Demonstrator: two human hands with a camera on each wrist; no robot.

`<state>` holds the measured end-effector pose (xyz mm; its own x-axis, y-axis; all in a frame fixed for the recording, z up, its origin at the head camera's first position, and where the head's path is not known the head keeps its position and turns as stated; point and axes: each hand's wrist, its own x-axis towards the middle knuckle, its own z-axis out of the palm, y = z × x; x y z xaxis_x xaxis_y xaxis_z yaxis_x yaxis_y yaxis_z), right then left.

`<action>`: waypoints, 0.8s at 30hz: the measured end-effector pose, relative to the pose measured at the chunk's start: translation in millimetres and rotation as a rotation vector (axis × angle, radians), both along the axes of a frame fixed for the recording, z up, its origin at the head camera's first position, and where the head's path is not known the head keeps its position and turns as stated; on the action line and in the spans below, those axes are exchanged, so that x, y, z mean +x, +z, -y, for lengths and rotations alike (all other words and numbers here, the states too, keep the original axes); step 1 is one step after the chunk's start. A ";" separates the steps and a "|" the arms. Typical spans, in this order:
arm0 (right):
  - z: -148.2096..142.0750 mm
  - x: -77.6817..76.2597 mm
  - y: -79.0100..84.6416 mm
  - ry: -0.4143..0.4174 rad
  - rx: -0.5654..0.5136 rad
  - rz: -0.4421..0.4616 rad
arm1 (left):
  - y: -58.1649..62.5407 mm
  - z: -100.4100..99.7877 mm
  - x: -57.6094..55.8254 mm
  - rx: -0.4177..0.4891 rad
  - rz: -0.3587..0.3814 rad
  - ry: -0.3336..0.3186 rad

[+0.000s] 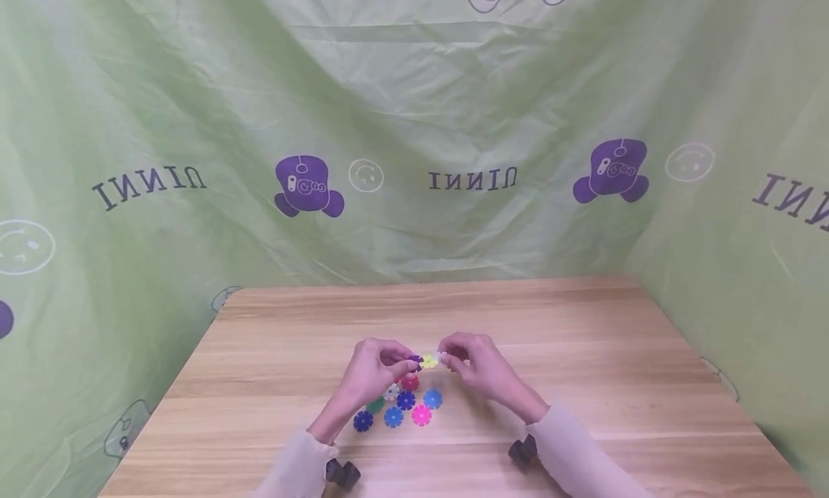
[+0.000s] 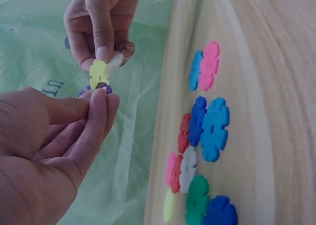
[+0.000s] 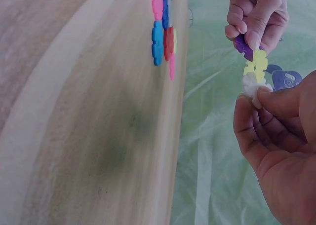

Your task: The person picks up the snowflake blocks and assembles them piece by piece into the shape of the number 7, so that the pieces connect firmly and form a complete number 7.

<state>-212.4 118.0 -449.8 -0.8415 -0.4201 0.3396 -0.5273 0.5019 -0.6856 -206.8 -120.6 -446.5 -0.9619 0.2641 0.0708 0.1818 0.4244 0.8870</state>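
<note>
Above the table, my left hand (image 1: 374,368) pinches a purple snowflake disc (image 3: 243,46) between thumb and fingertips. A yellow snowflake disc (image 1: 429,362) sits in the middle, joined to the purple one. On its other side is a white snowflake disc (image 3: 253,88), pinched by thumb and fingers of my right hand (image 1: 482,365). The three discs form a short row between the two hands. In the right wrist view the white disc overlaps the yellow one at its edge. Fingertips cover part of the purple and white discs.
Loose snowflake discs lie on the wooden table (image 1: 550,412) under and near the left hand: pink (image 1: 422,414), light blue (image 1: 393,417), dark blue (image 1: 363,421), green (image 2: 197,200), red (image 1: 410,383) and others. A green printed curtain (image 1: 401,246) hangs behind and beside the table.
</note>
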 end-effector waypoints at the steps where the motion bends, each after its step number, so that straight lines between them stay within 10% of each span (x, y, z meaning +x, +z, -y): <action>1: 0.0 -0.2 -1.3 0.001 -0.004 -0.002 | -0.3 -0.3 0.4 -0.001 -0.002 0.004; 24: -3.4 -4.8 -1.8 -0.010 -0.012 0.016 | -1.8 0.1 -3.1 0.010 -0.003 -0.014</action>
<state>-217.2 121.4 -451.7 -0.8511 -0.4076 0.3309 -0.5110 0.4988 -0.7001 -209.9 -120.7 -448.3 -0.9580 0.2765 0.0763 0.1901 0.4131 0.8906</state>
